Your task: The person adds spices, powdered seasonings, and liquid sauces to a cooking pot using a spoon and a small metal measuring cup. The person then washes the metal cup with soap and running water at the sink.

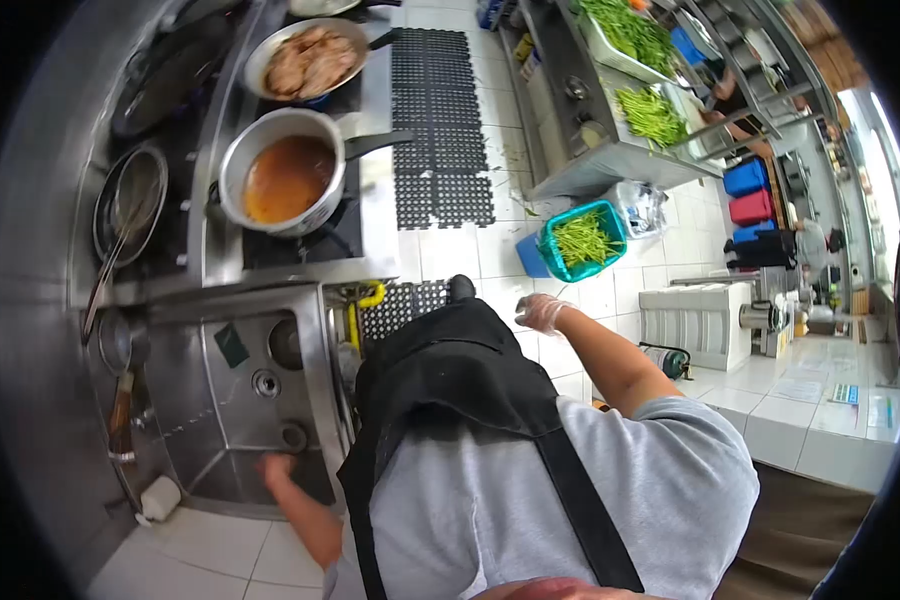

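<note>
My left hand (pixel 275 466) is low over the near edge of the steel sink (pixel 200 400). Its fingers are small and indistinct, close to a dark round item (pixel 292 437) in the basin; whether they touch it I cannot tell. Out to the right, my right hand (pixel 542 312) wears a clear plastic glove. The fingers of that hand are curled in, with a small greyish patch at their tips that I cannot make out. Beyond it on the floor stands a teal basket (pixel 580 272) of green stalks, apart from the hand.
Left of the walkway, a stove holds a pot of brown-red liquid (pixel 288 185), its handle (pixel 380 143) jutting over the edge, and a pan of meat (pixel 310 62). A black rubber mat (pixel 440 120) covers the floor. Greens (pixel 650 115) lie on a counter; another person's arm (pixel 727 85) shows behind.
</note>
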Demonstrator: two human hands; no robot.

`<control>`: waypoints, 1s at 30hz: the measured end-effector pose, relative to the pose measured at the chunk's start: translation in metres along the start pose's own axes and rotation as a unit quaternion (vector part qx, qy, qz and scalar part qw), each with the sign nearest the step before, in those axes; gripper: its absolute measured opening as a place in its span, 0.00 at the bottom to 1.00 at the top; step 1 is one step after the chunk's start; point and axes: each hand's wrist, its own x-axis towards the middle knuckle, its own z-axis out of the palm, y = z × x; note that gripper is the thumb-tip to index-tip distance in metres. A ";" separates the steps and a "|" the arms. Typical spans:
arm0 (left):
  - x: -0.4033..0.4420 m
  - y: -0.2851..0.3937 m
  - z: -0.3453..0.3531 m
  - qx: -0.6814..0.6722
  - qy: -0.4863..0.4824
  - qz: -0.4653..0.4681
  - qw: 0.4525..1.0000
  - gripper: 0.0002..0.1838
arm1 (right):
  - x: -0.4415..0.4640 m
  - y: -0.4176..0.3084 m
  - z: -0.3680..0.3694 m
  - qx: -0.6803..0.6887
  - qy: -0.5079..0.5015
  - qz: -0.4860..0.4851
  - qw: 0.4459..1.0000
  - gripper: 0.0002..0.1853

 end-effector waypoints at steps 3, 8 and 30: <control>-0.117 0.115 -0.089 -0.092 -0.007 -0.075 0.993 0.24 | 0.023 0.032 -0.015 0.037 0.014 -0.024 0.999 0.27; -0.219 0.372 -0.124 -0.094 -0.026 0.227 0.969 0.29 | 0.056 0.124 -0.059 0.113 0.010 -0.041 0.993 0.28; -0.257 1.261 -0.298 -0.324 0.129 0.655 0.670 0.19 | 0.134 0.329 -0.219 0.411 0.244 0.115 0.871 0.20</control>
